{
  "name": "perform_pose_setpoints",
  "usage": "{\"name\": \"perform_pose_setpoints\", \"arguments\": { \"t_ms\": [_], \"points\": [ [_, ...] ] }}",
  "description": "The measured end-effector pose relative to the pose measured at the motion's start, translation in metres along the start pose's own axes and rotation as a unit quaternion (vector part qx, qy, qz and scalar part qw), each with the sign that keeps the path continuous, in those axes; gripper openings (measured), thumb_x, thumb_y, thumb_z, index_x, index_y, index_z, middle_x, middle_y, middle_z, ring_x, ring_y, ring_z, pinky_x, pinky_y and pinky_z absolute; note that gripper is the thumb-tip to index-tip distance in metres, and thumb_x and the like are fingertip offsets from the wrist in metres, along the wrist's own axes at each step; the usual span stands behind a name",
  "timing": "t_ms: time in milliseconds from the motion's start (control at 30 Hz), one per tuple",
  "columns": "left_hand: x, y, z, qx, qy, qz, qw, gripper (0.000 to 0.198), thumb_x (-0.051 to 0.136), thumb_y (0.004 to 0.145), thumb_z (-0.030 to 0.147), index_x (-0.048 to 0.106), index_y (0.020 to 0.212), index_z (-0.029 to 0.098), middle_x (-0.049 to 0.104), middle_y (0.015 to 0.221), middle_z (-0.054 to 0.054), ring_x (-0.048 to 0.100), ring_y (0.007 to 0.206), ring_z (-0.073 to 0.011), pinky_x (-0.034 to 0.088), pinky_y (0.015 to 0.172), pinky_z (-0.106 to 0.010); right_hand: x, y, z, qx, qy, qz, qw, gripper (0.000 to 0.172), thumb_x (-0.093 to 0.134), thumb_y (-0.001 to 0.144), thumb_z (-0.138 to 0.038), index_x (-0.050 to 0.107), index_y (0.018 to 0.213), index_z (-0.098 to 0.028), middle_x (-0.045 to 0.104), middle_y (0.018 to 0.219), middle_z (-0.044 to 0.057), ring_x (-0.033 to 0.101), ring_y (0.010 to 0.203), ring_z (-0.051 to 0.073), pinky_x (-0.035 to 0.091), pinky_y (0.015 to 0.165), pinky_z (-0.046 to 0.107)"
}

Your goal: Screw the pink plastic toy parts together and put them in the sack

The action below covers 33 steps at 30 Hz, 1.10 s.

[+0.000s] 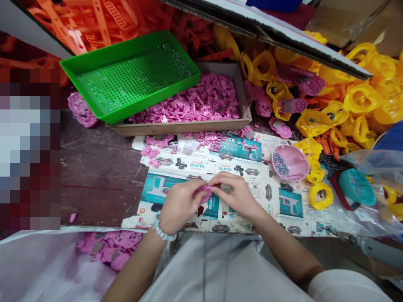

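My left hand [182, 202], with a beaded bracelet on the wrist, is closed around a small pink plastic part [203, 193]. The fingertips of my right hand [234, 193] are pinched at the right edge of that part, partly covering it. Whether a smaller piece sits between them I cannot make out. Both hands hover over a printed cardboard sheet [267, 167]. Beyond them, small pink pieces [154, 151] lie loose on the sheet's far edge. To the right stands a pink bowl [291, 163] with tiny metal parts in it.
A wooden box [189, 126] holds many small pink pieces, with a green perforated tray [126, 75] tilted across it. Yellow plastic parts [362, 96] heap at the right, orange ones [103, 21] behind. A teal cup [357, 186] stands at right; a cardboard flap [277, 37] overhangs the back.
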<state>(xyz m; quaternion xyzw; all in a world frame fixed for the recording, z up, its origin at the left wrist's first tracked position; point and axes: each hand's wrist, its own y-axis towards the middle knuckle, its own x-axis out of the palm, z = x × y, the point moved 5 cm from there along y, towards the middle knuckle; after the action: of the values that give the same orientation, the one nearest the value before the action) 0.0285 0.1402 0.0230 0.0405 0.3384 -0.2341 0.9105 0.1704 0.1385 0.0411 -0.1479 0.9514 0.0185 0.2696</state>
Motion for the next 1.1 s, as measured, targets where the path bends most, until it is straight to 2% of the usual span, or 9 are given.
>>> {"name": "perform_pose_setpoints", "arguments": {
  "t_ms": [233, 367, 533, 667, 800, 867, 933, 1100],
  "points": [
    [-0.002, -0.01, 0.01, 0.077, 0.052, 0.137, 0.986, 0.02, 0.05, 0.084, 0.024, 0.067, 0.089, 0.016, 0.073, 0.081, -0.007, 0.069, 0.067, -0.0212, 0.05, 0.061, -0.029, 0.002, 0.001, 0.0, 0.042, 0.017, 0.017, 0.999, 0.005, 0.062, 0.08, -0.016, 0.066, 0.079, -0.018, 0.067, 0.075, 0.002, 0.062, 0.07, 0.013, 0.049, 0.065, 0.025],
    [-0.002, -0.012, 0.015, 0.116, 0.052, 0.159, 0.979, 0.02, 0.047, 0.086, 0.019, 0.066, 0.086, 0.015, 0.073, 0.077, -0.007, 0.068, 0.065, -0.02, 0.051, 0.059, -0.029, 0.005, 0.0, 0.0, 0.047, 0.023, 0.02, 0.998, 0.004, 0.063, 0.081, -0.019, 0.065, 0.078, -0.018, 0.066, 0.075, 0.001, 0.061, 0.07, 0.012, 0.048, 0.067, 0.024],
    [-0.002, -0.014, 0.012, 0.117, 0.021, 0.16, 0.98, 0.021, 0.047, 0.087, 0.017, 0.068, 0.086, 0.015, 0.073, 0.077, -0.006, 0.068, 0.066, -0.019, 0.051, 0.062, -0.028, 0.007, -0.004, -0.003, 0.036, 0.009, 0.037, 0.999, 0.011, 0.062, 0.083, -0.021, 0.062, 0.072, -0.017, 0.063, 0.071, 0.001, 0.06, 0.069, 0.012, 0.047, 0.066, 0.024],
    [-0.002, -0.014, -0.001, 0.064, -0.064, 0.138, 0.986, 0.02, 0.05, 0.086, 0.021, 0.07, 0.088, 0.016, 0.074, 0.081, -0.006, 0.07, 0.07, -0.0183, 0.052, 0.064, -0.026, 0.001, 0.008, -0.001, 0.018, -0.028, 0.007, 0.999, 0.007, 0.062, 0.083, -0.022, 0.063, 0.079, -0.017, 0.065, 0.074, 0.0, 0.061, 0.069, 0.012, 0.047, 0.064, 0.022],
    [-0.002, -0.015, -0.018, -0.03, -0.159, 0.133, 0.978, 0.019, 0.057, 0.083, 0.029, 0.072, 0.083, 0.018, 0.075, 0.081, -0.005, 0.07, 0.072, -0.0196, 0.053, 0.066, -0.026, -0.02, 0.047, 0.008, 0.001, -0.128, 0.024, 0.991, 0.008, 0.056, 0.085, -0.018, 0.063, 0.088, -0.015, 0.065, 0.086, 0.005, 0.059, 0.08, 0.017, 0.045, 0.076, 0.029],
    [-0.001, -0.017, -0.021, -0.056, -0.187, 0.131, 0.972, 0.018, 0.059, 0.081, 0.03, 0.073, 0.081, 0.019, 0.075, 0.079, -0.005, 0.069, 0.07, -0.0197, 0.053, 0.065, -0.027, -0.024, 0.071, 0.01, -0.01, -0.188, 0.033, 0.982, 0.012, 0.053, 0.085, -0.013, 0.064, 0.088, -0.014, 0.064, 0.09, 0.009, 0.056, 0.086, 0.021, 0.043, 0.081, 0.034],
    [-0.001, -0.019, -0.022, -0.067, -0.2, 0.132, 0.968, 0.019, 0.059, 0.081, 0.03, 0.073, 0.08, 0.019, 0.074, 0.077, -0.004, 0.068, 0.068, -0.0192, 0.052, 0.064, -0.027, -0.015, 0.091, 0.008, -0.031, -0.232, 0.017, 0.972, 0.016, 0.05, 0.084, -0.009, 0.065, 0.09, -0.012, 0.064, 0.094, 0.012, 0.054, 0.091, 0.024, 0.041, 0.085, 0.037],
    [-0.004, -0.035, -0.031, -0.113, -0.226, 0.165, 0.953, 0.019, 0.06, 0.079, 0.031, 0.074, 0.081, 0.019, 0.075, 0.079, -0.005, 0.068, 0.068, -0.0193, 0.054, 0.067, -0.028, 0.031, 0.117, -0.011, -0.105, -0.28, -0.055, 0.953, 0.023, 0.045, 0.087, -0.008, 0.064, 0.099, -0.012, 0.065, 0.101, 0.011, 0.053, 0.095, 0.023, 0.041, 0.089, 0.034]
  ]
}}
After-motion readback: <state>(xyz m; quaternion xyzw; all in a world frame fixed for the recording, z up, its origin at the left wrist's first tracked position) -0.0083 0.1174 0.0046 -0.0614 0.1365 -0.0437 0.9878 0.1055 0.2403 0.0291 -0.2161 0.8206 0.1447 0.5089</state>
